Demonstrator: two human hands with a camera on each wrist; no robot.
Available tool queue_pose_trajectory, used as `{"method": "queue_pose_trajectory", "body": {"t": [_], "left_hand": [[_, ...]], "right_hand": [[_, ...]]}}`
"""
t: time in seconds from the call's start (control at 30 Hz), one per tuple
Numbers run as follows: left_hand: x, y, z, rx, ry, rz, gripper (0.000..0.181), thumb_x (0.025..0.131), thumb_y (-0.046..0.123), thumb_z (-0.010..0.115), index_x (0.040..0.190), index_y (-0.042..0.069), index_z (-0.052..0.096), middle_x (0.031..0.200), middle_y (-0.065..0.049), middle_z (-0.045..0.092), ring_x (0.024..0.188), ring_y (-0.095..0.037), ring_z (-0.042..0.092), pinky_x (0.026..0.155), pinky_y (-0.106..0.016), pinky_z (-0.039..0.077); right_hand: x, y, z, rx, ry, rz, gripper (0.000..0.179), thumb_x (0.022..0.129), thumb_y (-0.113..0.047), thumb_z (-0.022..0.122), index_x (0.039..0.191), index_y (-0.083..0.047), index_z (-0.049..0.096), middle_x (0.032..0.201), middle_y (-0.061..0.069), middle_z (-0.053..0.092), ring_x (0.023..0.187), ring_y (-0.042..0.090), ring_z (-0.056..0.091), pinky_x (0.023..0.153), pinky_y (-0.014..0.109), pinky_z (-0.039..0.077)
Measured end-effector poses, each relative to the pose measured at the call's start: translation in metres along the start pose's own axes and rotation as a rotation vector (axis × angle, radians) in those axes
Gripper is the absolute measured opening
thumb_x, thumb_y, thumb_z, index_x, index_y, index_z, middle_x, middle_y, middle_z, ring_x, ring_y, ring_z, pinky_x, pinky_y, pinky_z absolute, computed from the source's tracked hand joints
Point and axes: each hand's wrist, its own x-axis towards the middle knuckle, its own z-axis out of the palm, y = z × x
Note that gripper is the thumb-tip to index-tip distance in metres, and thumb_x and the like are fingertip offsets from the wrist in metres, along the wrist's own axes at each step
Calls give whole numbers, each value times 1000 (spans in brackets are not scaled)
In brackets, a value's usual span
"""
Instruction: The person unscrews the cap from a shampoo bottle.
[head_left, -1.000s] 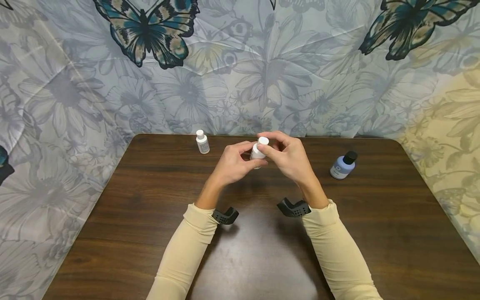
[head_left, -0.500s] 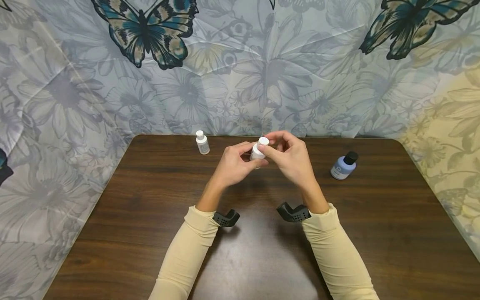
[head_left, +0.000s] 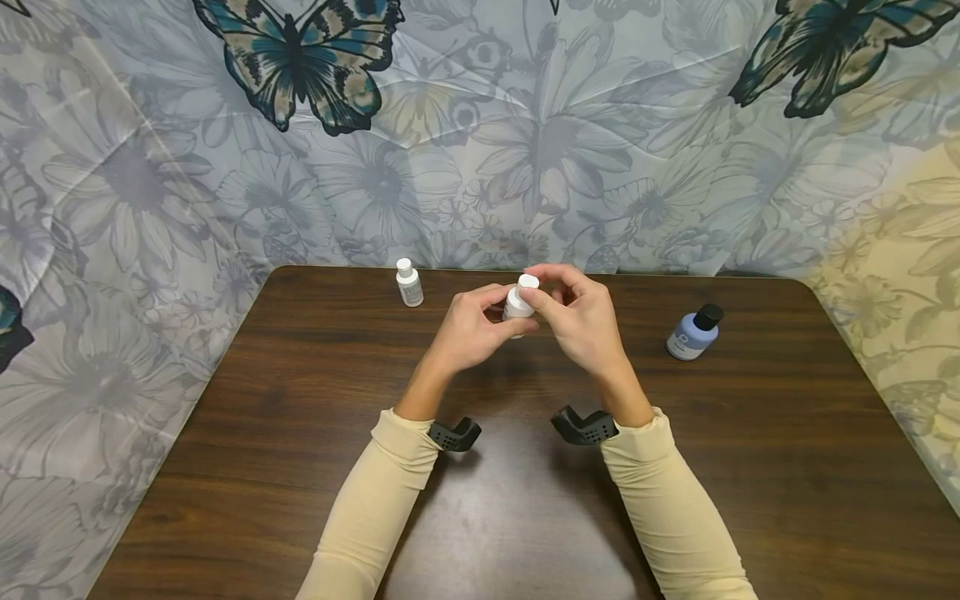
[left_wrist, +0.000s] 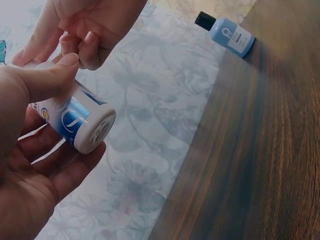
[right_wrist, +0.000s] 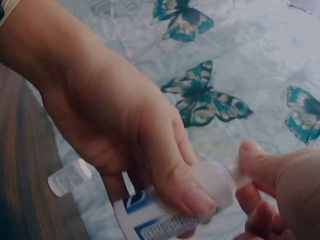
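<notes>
A small white bottle [head_left: 516, 308] with a blue-and-white label is held above the table between both hands, at the back middle of the head view. My left hand [head_left: 467, 332] grips the body of the bottle, thumb on one side and fingers on the other. The white cap [head_left: 528, 282] is pinched by the thumb and forefinger of my right hand [head_left: 583, 321]. In the left wrist view the base of the bottle [left_wrist: 85, 120] points toward the camera and the cap is hidden. The right wrist view shows a barcode on the bottle's side [right_wrist: 172, 227].
A second small white bottle [head_left: 409, 286] stands upright on the table at the back left. To the right stands a blue bottle [head_left: 692, 335] with a black cap. Behind the dark wood table [head_left: 262, 433] hangs a cloth [head_left: 375, 183] printed with flowers and butterflies.
The right forefinger has shifted slightly around the cap, away from it and back in. Both hands and the held bottle stay in nearly the same place.
</notes>
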Motion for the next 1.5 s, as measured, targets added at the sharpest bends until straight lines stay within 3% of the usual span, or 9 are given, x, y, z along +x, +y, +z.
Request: {"method": "queue_pose_trajectory", "body": {"t": [0.2, 0.3, 0.47, 0.57, 0.73, 0.87, 1.07, 1.33, 1.5], "left_hand": [[0, -2, 0, -8, -13, -3, 33, 83, 19, 86, 112, 8, 76, 106, -8, 77, 87, -14, 74, 79, -30, 62], [0, -3, 1, -3, -13, -11, 33, 83, 19, 86, 112, 8, 75, 107, -9, 77, 87, -14, 74, 79, -31, 63], [1, -4, 4, -13, -11, -19, 32, 83, 20, 87, 111, 9, 76, 105, -8, 77, 85, -15, 74, 78, -36, 63], [1, -5, 6, -15, -23, -15, 34, 83, 21, 87, 112, 10, 76, 106, -7, 77, 86, -14, 74, 78, -33, 63], [-1, -6, 9, -23, -43, -5, 37, 83, 21, 87, 117, 11, 75, 110, -5, 77, 87, -12, 73, 77, -24, 61], [-3, -7, 10, -20, -49, 4, 37, 83, 20, 86, 117, 11, 75, 109, -6, 76, 87, -11, 73, 77, -23, 61], [-2, -7, 8, -16, -48, 19, 36, 83, 18, 86, 116, 8, 75, 108, -7, 76, 88, -13, 73, 78, -27, 62], [-1, -9, 8, 22, -65, 15, 34, 84, 18, 85, 115, 9, 75, 104, -6, 76, 86, -12, 72, 79, -29, 62], [-1, -9, 9, -10, -51, -7, 34, 83, 17, 86, 114, 8, 75, 106, -8, 76, 87, -14, 73, 80, -32, 63]], "right_hand": [[1, 10, -5, 105, -116, -31, 28, 96, -1, 68, 123, 0, 71, 93, -9, 65, 66, 8, 46, 58, 18, 39], [1, 9, -7, 58, -118, -18, 30, 96, -5, 69, 127, -4, 70, 101, -12, 65, 65, 8, 44, 57, 19, 38], [-2, 0, -6, -104, 0, 21, 30, 91, -21, 79, 117, -9, 72, 97, -4, 63, 59, 9, 39, 49, 21, 32], [-4, -3, -5, -148, 65, 53, 29, 87, -24, 83, 109, -9, 72, 95, 2, 68, 57, 11, 40, 49, 21, 32], [-7, -5, -3, -198, 95, 64, 28, 82, -24, 88, 102, -10, 73, 87, 4, 67, 55, 15, 39, 48, 22, 31], [-7, -5, -3, -177, 87, 52, 27, 81, -22, 88, 101, -9, 75, 76, 1, 61, 53, 13, 37, 47, 22, 29], [-4, -2, -8, -116, 4, 3, 25, 86, -17, 83, 108, -7, 76, 80, -1, 60, 53, 10, 37, 47, 21, 28], [0, 7, -22, -10, -221, 38, 30, 96, -11, 71, 126, -9, 72, 119, 7, 71, 67, 9, 56, 61, 20, 50], [0, 6, -23, -34, -239, 63, 36, 96, -15, 73, 132, -15, 68, 117, 1, 67, 62, 11, 47, 53, 21, 40]]}}
